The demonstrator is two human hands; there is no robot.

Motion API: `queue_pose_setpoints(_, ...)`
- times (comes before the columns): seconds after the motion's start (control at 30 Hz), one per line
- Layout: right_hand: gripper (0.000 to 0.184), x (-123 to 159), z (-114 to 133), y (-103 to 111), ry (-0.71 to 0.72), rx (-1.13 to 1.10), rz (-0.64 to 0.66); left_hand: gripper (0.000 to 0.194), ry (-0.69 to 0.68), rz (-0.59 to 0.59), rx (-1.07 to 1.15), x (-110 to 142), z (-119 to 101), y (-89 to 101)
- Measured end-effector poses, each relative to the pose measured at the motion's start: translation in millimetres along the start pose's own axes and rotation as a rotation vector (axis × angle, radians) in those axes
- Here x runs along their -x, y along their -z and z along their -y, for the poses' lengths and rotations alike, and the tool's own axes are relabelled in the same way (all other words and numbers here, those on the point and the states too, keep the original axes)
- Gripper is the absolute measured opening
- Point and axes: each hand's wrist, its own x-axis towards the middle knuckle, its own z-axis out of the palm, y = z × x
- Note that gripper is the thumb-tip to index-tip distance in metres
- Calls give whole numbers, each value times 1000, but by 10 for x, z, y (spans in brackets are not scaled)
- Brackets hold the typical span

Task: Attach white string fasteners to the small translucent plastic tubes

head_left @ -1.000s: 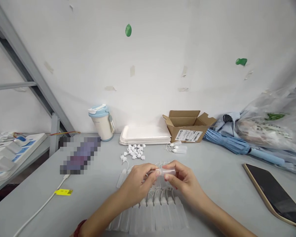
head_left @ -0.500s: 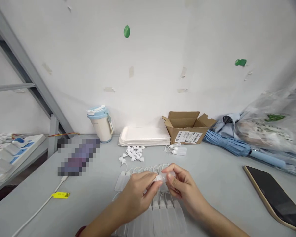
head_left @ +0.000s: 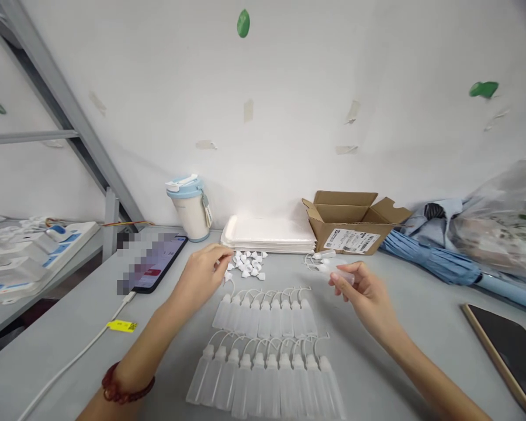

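Note:
My left hand is at the left edge of a pile of small white caps, with thumb and forefinger pressed together; whatever is between the fingertips is hidden. In my right hand a small translucent squeeze bottle is pinched between thumb and fingers, tilted to the left. Just behind it lie a few similar small bottles with thin looped straps. Between my forearms are two rows of translucent plastic bottles with white necks and curved straps: a back row and a nearer row.
White foam trays are stacked against the wall beside an open cardboard box. A tumbler and a plugged-in phone stand left. At right are a blue umbrella, a plastic bag and another phone.
My hands, together over the bottle rows before, have moved apart. The left went to the caps, the right carried a bottle to the back right. The view has shifted slightly.

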Motion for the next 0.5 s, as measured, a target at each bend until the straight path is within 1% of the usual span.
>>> queue_pose_setpoints(0.07,33,-49,-52,44,57,163,-38,21,40,136,-57,-16,102,6)
queue_pose_setpoints(0.13,31,-83,-87,70,115,284,-61,22,64,256,-101,-14,137,-10)
queue_pose_setpoints(0.2,30,-110,-109,90,152,363,-63,24,78,325,-126,-2,127,-37)
queue_pose_setpoints(0.33,26,-165,-149,139,167,486,-20,26,62,356,-133,25,104,-103)
queue_pose_setpoints(0.5,20,-232,-201,210,176,601,3,24,53,355,-172,28,176,-177)
